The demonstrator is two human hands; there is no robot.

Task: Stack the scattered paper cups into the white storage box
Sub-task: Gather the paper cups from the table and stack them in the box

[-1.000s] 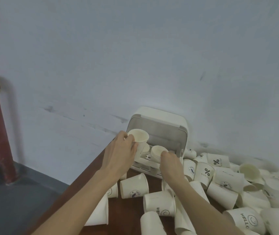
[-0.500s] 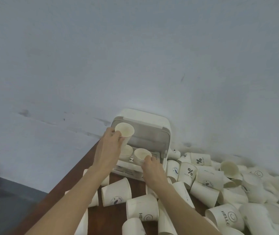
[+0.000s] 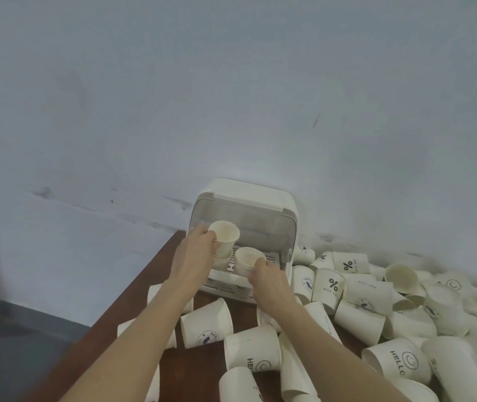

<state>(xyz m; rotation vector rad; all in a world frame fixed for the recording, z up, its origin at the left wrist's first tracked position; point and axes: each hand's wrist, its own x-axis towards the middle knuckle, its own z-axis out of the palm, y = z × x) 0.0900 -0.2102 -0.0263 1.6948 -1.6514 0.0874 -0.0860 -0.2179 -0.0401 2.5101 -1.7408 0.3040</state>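
Rt cup pile (image 3: 463, 329) cropped.

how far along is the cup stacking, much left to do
Early stage. Done: the white storage box stands open at the wall, with at least one cup already inside under the left hand's cup. In hand: the left hand holds a cup at the box's opening, and the right hand holds another cup over the rack. Left: dozens of scattered cups still lie across the table.
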